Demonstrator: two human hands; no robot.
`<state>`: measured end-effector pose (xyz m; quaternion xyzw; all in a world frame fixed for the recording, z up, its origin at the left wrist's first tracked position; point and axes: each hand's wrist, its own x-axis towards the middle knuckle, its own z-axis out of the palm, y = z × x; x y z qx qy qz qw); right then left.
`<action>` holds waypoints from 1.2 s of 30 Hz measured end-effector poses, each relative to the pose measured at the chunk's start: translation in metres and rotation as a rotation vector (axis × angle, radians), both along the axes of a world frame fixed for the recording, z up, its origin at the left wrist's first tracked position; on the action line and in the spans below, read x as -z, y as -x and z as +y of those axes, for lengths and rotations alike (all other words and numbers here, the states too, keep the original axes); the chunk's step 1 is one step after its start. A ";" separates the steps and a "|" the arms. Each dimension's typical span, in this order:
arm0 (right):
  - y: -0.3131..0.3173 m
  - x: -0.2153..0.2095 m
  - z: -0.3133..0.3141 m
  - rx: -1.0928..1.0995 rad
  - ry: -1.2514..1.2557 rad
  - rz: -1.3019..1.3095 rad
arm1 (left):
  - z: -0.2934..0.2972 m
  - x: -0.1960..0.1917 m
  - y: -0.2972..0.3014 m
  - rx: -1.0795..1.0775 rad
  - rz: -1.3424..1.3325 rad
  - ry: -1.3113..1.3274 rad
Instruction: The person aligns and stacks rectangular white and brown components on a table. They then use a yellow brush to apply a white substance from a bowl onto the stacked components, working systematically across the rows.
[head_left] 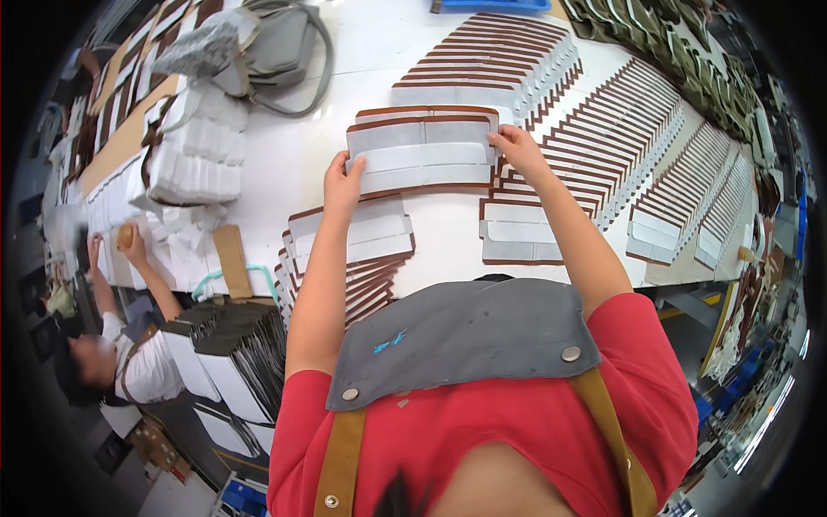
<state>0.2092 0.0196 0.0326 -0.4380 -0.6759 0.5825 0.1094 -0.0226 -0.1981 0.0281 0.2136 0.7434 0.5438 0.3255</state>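
Between my hands, above the white table, is a light grey panel (422,153) with brown edges and a strip across its middle. My left hand (343,178) grips its left edge, thumb on the face. At the upper right edge, my right hand (517,148) pinches it between thumb and fingers. Another brown edge shows just behind its top; I cannot tell whether that piece is held too. Similar panels lie in a fanned row (491,65) beyond my hands, in another row (594,142) under my right forearm, and in a stack (351,234) by my left forearm.
A grey bag (280,47) with a looped strap lies at the far left, near white bundles (194,155). Smaller panel rows (680,194) and dark green pieces (663,52) are on the right. A co-worker (142,345) works at the left, beside stacked dark sheets (233,345).
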 end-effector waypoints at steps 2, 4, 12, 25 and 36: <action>-0.001 -0.004 0.017 0.063 0.004 -0.058 | 0.025 0.006 0.001 0.021 0.082 0.056; -0.002 0.003 0.036 0.084 -0.002 -0.102 | 0.044 0.013 0.004 0.055 0.141 0.110; 0.003 0.034 0.063 0.078 -0.176 -0.178 | 0.072 0.031 0.006 0.110 0.339 0.301; 0.003 0.032 0.069 0.051 -0.144 -0.260 | 0.071 0.026 0.002 0.099 0.385 0.375; 0.008 0.031 0.062 0.104 -0.197 -0.278 | 0.057 0.033 0.005 0.087 0.333 0.306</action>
